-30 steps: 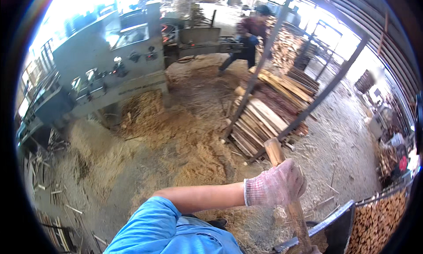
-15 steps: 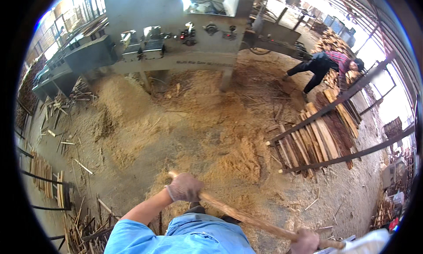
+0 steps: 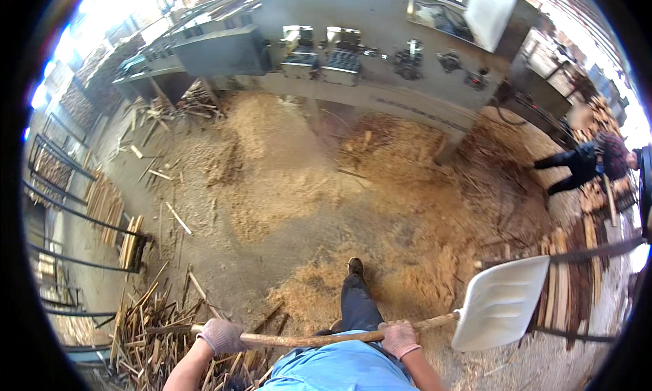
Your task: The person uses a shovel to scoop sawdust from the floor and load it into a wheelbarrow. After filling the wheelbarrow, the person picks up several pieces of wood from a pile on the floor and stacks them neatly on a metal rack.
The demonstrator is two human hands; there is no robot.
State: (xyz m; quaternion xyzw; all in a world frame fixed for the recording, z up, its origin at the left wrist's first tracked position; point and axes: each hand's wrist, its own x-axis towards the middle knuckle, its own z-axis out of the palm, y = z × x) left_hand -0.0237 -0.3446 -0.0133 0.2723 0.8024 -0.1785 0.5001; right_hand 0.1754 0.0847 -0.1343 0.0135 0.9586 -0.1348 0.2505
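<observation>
The left hand [image 3: 221,337] and right hand [image 3: 399,339] each have a closed grip round the shovel [image 3: 360,337], held crosswise with its white blade [image 3: 501,304] at right. Too wide a swing could knock that blade into the stacked boards [image 3: 562,289] beyond.

The long, light-brown wooden shovel handle [image 3: 305,339] looks bare and fairly smooth; its broad white blade [image 3: 501,303] seems ridged plastic. Pinkish knitted-cloth gloves [image 3: 223,336] look coarse — the light-blue cloth shirt [image 3: 339,370] smoother, creased. The big grey metal machine [image 3: 367,11] looks dull; tan sawdust [image 3: 272,160] looks powdery — the heaped brown wooden sticks [image 3: 146,354], rough.
</observation>
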